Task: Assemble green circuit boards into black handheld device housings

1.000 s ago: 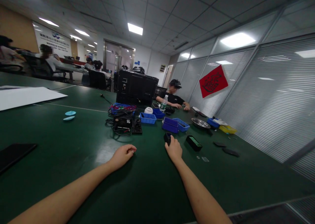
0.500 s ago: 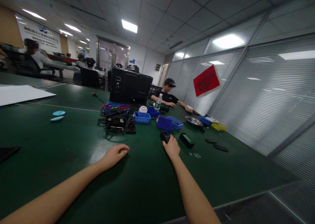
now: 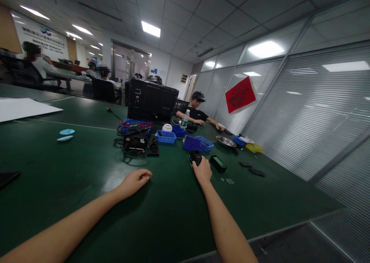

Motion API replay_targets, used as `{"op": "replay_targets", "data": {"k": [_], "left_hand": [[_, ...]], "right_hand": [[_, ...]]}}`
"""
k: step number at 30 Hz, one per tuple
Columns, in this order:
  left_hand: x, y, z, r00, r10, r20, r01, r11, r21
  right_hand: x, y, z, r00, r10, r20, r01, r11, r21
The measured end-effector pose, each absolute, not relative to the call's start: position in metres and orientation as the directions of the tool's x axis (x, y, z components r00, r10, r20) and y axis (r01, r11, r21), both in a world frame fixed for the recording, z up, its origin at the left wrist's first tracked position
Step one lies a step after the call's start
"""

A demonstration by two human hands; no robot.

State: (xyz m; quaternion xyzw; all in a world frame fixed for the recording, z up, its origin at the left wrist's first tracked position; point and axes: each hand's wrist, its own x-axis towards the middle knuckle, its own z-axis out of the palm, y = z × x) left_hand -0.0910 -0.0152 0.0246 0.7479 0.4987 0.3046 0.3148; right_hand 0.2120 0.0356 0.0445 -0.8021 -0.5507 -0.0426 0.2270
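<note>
On green table: right grip clasps small black device, protruding beyond fingertips; left grip curled closed, apart.

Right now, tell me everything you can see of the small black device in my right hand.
The small black device is compact, boxy and dark, plastic by its look. Your right hand grips its lower end, so it stands roughly upright, on or just above the green table, close to the blue bins. Its markings are too small to tell.
</note>
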Motion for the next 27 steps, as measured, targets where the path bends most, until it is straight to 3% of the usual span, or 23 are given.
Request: {"op": "replay_targets", "data": {"k": [4, 6, 10, 12, 15, 21, 24, 27], "left_hand": [[-0.09, -0.014, 0.023, 0.318, 0.936, 0.149, 0.558, -0.312, 0.769], [-0.09, -0.014, 0.023, 0.321, 0.935, 0.154, 0.566, -0.319, 0.76], [-0.09, -0.015, 0.024, 0.323, 0.932, 0.164, 0.568, -0.33, 0.754], [-0.09, -0.015, 0.025, 0.325, 0.932, 0.163, 0.567, -0.33, 0.755], [-0.089, -0.016, 0.026, 0.317, 0.936, 0.156, 0.571, -0.319, 0.756], [-0.089, -0.017, 0.028, 0.309, 0.936, 0.17, 0.571, -0.325, 0.754], [-0.088, -0.019, 0.03, 0.311, 0.935, 0.171, 0.575, -0.328, 0.749], [-0.088, -0.019, 0.031, 0.315, 0.934, 0.169, 0.577, -0.33, 0.747]], "right_hand": [[0.212, 0.025, 0.058, 0.41, 0.749, 0.521, 0.874, -0.158, -0.46], [0.207, 0.023, 0.059, 0.393, 0.74, 0.545, 0.835, -0.038, -0.549], [0.191, 0.028, 0.047, 0.312, 0.902, 0.298, 0.672, 0.012, -0.741], [0.183, 0.031, 0.04, 0.244, 0.931, 0.27, 0.714, 0.016, -0.7], [0.177, 0.03, 0.034, 0.166, 0.922, 0.351, 0.873, 0.028, -0.487], [0.169, 0.02, 0.039, 0.106, 0.951, 0.291, 0.982, -0.054, -0.182], [0.166, 0.019, 0.039, 0.065, 0.948, 0.312, 0.987, -0.016, -0.157], [0.166, 0.022, 0.037, 0.056, 0.948, 0.312, 0.965, 0.028, -0.261]]}}
